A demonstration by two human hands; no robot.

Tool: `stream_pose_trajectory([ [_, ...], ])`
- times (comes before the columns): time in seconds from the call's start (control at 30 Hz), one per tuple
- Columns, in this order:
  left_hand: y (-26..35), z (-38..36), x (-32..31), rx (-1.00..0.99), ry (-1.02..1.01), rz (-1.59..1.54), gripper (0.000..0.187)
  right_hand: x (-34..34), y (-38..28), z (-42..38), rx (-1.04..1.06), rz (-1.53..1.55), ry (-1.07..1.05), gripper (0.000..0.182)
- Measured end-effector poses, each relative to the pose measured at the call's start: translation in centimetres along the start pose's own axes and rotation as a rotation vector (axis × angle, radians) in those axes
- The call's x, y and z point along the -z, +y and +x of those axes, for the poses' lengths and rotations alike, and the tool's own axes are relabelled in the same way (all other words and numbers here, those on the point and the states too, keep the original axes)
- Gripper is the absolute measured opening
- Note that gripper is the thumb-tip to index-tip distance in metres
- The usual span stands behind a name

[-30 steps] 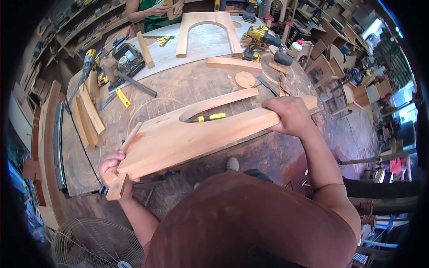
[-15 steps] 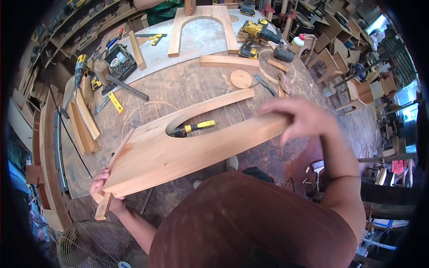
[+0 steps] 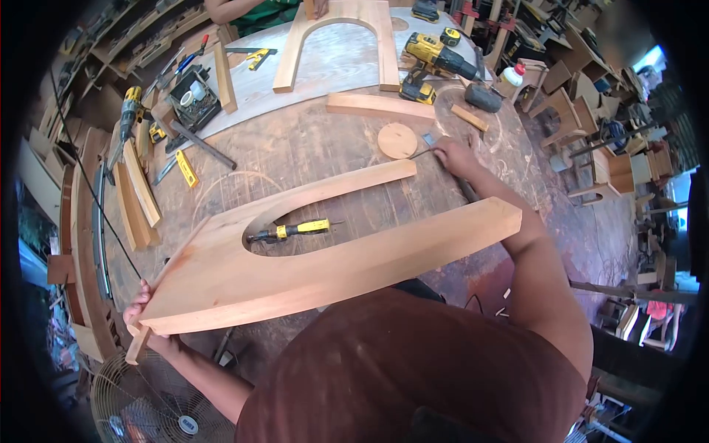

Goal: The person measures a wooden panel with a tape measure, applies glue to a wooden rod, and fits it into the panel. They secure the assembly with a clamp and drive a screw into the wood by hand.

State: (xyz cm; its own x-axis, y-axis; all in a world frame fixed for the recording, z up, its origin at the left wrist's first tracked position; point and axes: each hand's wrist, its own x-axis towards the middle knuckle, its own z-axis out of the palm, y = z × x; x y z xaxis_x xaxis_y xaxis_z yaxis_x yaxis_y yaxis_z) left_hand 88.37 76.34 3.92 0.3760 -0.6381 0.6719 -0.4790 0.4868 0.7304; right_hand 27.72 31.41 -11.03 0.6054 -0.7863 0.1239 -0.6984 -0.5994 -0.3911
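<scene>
A wooden panel [image 3: 295, 284] with a deep arched cutout lies tilted in front of me, its two legs pointing right. My left hand [image 3: 140, 304] is closed around its left end, where a small wooden strip [image 3: 138, 345] juts out below. Beyond the panel's right leg, my right hand [image 3: 452, 156] is closed on a flat-bladed chisel [image 3: 428, 139] lying on the bench; its handle is mostly hidden by the hand and forearm. Close by is a round wooden disc [image 3: 397, 140]. Through the cutout shows a yellow-and-black screwdriver [image 3: 288, 230].
Across the bench [image 3: 295, 140] lie a wood bar [image 3: 380, 107], a yellow drill [image 3: 432, 59], a mallet [image 3: 482, 97], a glue bottle [image 3: 510, 77] and a tool box [image 3: 193, 96]. Another person's hand [image 3: 317, 7] touches a second arched panel [image 3: 336, 16]. A fan [image 3: 162, 399] stands lower left.
My right hand has let go of the panel's right leg and reached forward to the chisel. The panel has shifted slightly left and down, still in my left hand.
</scene>
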Motion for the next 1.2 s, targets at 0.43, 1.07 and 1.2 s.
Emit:
stream_pose_trajectory([
  [0.43,-0.3,-0.7,3.2,0.083,0.013,0.018,0.034,-1.6,-2.2,-2.4,-0.139,-0.124,0.102,0.012],
  [1.07,2.1,1.9,-0.2,0.146,-0.027,-0.026,0.059,-2.5,-4.5,-7.7,-0.263,0.077,0.072,0.022],
  [1.2,0.8,1.5,0.9,0.115,0.040,0.063,0.072,-3.8,-4.7,-8.0,-0.287,0.127,0.064,0.021],
])
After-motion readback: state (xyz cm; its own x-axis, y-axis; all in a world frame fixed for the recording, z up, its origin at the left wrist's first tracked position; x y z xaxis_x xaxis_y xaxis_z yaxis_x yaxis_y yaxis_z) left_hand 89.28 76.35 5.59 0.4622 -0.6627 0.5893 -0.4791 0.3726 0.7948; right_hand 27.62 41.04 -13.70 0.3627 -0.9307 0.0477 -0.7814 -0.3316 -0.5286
